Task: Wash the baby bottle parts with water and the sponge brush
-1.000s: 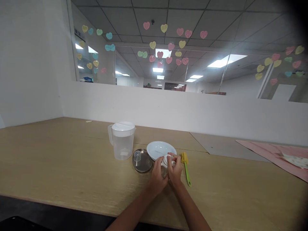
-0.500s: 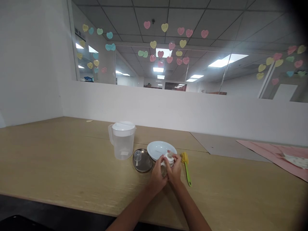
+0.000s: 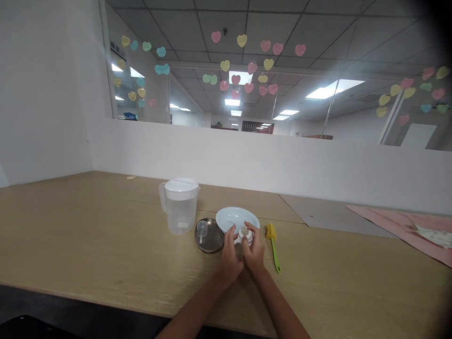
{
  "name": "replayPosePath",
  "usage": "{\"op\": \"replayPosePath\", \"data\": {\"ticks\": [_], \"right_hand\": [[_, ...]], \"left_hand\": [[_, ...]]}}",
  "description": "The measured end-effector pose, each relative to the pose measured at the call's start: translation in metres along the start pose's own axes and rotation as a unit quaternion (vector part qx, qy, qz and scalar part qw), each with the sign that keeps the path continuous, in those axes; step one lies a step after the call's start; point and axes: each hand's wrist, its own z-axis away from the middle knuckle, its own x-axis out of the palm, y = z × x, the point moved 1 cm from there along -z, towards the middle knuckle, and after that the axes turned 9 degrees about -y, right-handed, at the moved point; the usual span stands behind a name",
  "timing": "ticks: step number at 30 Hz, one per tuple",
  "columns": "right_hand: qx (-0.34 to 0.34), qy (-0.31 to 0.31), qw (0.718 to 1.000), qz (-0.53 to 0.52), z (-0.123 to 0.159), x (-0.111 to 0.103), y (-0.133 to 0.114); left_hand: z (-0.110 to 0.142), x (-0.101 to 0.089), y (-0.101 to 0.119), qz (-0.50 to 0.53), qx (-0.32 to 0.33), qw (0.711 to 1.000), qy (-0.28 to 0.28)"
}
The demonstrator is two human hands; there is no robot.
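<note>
Close together over the table's middle, both my hands are wrapped round a baby bottle (image 3: 239, 252) with a white screw ring (image 3: 246, 235) and a translucent teat on top. My left hand (image 3: 229, 260) grips the bottle's clear body from the left, fingers curled. On the other side, my right hand (image 3: 255, 252) has thumb and fingers closed on the ring. Much of the bottle is hidden by the fingers. Just behind them lies a white oval plate (image 3: 226, 217) with a thin pale stick on it. A round metal tray (image 3: 212, 242) to the left bears a clear domed cap (image 3: 202, 229).
A lidded plastic pitcher (image 3: 181, 212) stands behind the tray. Right of my hands lies a green-handled brush with a yellow sponge head (image 3: 271, 231). Pink cloth (image 3: 395, 217) covers the table's far right, near a grey sheet (image 3: 328, 216). A white wall rises behind.
My hands and the bottle have shifted slightly left and down. The right fingers have moved round the white ring, with the index finger now raised behind it. Everything else stays put.
</note>
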Motion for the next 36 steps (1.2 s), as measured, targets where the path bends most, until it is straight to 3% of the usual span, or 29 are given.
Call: {"op": "replayPosePath", "data": {"ticks": [15,21,24,27,30,36], "right_hand": [[0.099,0.017,0.981,-0.165,-0.0038,-0.0002,-0.0017],[0.095,-0.004,0.978,-0.183,-0.0055,-0.0003,0.0017],[0.061,-0.019,0.988,-0.143,-0.0053,-0.0025,0.0014],[0.02,-0.01,0.999,-0.039,-0.0054,-0.0038,-0.0012],[0.015,0.0,1.0,0.026,-0.0062,-0.0029,-0.0024],[0.007,-0.035,0.999,0.01,-0.0047,-0.0011,0.0054]], "left_hand": [[-0.0015,-0.007,0.0097,-0.054,0.01,0.996,-0.066],[-0.0014,-0.0066,0.0085,-0.056,0.005,0.997,-0.055],[-0.0004,-0.007,0.0077,-0.059,-0.003,0.997,-0.059],[0.001,-0.007,0.0063,-0.059,-0.008,0.997,-0.048],[0.0019,-0.0062,0.0043,-0.052,-0.002,0.998,-0.047],[0.0007,-0.0056,0.0018,-0.062,0.009,0.997,-0.036]]}}
